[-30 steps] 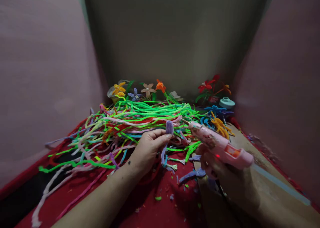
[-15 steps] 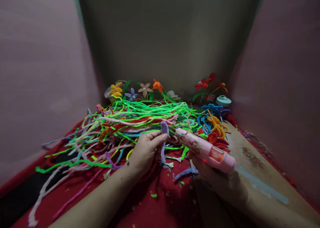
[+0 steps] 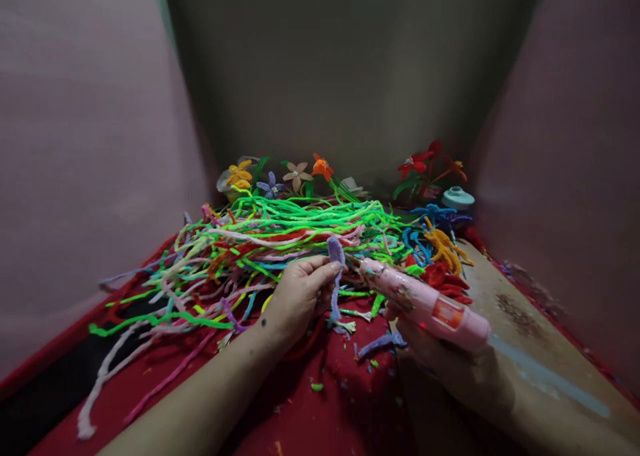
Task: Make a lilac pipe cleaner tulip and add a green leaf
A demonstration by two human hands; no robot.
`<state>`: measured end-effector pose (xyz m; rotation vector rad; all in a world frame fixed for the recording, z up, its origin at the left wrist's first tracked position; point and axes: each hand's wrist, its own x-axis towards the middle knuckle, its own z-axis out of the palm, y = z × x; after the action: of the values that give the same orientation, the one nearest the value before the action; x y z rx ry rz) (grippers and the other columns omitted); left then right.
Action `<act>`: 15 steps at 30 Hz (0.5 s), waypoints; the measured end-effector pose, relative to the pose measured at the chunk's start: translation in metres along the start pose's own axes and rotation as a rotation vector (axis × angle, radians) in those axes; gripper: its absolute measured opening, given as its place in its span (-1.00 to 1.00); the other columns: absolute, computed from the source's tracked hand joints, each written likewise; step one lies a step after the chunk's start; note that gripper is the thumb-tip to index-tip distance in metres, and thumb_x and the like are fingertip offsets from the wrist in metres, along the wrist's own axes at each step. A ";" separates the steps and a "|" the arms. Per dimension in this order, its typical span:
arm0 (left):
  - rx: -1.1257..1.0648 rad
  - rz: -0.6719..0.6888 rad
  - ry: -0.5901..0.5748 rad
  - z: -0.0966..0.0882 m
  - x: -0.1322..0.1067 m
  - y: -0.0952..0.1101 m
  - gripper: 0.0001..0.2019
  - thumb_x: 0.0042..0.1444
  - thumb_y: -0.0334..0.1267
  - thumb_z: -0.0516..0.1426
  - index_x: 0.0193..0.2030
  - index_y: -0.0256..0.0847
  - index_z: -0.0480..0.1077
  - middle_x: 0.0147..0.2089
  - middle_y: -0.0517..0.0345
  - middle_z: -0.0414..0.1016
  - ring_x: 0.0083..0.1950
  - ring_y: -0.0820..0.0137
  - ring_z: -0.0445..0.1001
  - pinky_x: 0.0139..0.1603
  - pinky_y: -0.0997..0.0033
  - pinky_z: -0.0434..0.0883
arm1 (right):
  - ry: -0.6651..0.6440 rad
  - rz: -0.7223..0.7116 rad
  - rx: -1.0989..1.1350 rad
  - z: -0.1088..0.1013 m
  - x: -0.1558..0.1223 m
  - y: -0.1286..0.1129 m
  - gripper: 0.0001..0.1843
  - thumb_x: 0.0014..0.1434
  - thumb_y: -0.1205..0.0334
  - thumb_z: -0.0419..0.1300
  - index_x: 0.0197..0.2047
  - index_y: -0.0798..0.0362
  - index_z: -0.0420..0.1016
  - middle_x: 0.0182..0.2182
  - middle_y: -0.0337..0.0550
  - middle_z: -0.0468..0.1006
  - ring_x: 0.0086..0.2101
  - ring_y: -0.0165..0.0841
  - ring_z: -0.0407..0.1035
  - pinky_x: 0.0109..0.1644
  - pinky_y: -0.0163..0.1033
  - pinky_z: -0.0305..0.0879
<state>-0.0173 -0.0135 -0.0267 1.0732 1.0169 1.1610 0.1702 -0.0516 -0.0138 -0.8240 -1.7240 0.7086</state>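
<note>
Between thumb and fingers, my left hand pinches a fuzzy purple pipe-cleaner petal, its rounded end up and its stem hanging down. My right hand is wrapped round a pink hot glue gun with a clear glue stick jutting from its back. The gun's nozzle points left, close beside the petal; whether they touch I cannot tell. Below the hands, another purple pipe-cleaner piece lies on the red cloth.
A large heap of coloured pipe cleaners spreads behind my hands. Finished flowers stand along the back. At right are red petals, orange pieces, a pale blue round container and a stained board.
The whole view has shifted slightly, so things sit a little further right. The petal has turned slightly in my left hand, and the glue gun stays close to it.
</note>
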 end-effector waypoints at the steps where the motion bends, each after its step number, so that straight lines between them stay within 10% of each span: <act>1: -0.001 0.002 0.001 0.000 0.000 0.001 -0.77 0.00 -0.12 0.16 -0.37 -0.28 0.40 -0.57 0.28 0.26 -0.65 0.63 0.07 -0.64 0.57 0.01 | -0.031 -0.034 0.002 0.000 0.000 0.001 -0.59 0.12 0.29 0.15 0.05 -0.16 0.44 0.01 -0.25 0.49 0.00 -0.17 0.39 0.10 -0.01 0.35; 15: 0.074 0.014 -0.003 0.004 -0.007 0.006 -0.79 0.03 -0.15 0.15 -0.45 -0.27 0.35 -0.65 0.38 0.07 -0.65 0.63 -0.03 -0.63 0.56 -0.06 | -0.083 -0.063 -0.066 -0.003 -0.007 0.011 -0.53 0.16 0.32 0.11 0.13 -0.19 0.35 0.06 -0.23 0.45 -0.01 -0.15 0.40 0.01 -0.05 0.44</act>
<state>-0.0156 -0.0206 -0.0192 1.1409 1.0585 1.1401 0.1766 -0.0504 -0.0259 -0.7911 -1.8482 0.6548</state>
